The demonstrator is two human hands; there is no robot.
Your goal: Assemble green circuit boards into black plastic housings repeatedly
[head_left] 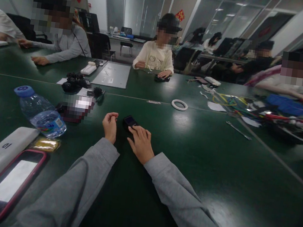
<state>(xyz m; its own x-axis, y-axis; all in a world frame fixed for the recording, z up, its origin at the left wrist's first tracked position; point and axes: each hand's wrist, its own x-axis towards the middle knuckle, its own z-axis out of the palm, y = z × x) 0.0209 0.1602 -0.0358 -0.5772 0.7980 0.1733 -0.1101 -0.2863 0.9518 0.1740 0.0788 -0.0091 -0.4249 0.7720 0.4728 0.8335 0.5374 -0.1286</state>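
Observation:
Near the middle of the dark green table lies a small black device with a little screen [129, 121]. My right hand [142, 144] rests over its near right edge, fingers stretched out and thumb apart, touching the device. Just left of the device, my left hand [109, 127] is held with its fingers curled and the fingertips together. Whatever may be between those fingertips is too small to make out. The left hand appears apart from the device.
To the left are a tilted water bottle [41, 115], a white power bank [2, 152], a yellow packet [46, 144] and a pink-cased phone [6, 187]. Ahead lies a white ring [179, 105]; rightward, a wrench [238, 130] and tangled cables [280, 116]. Several people sit around.

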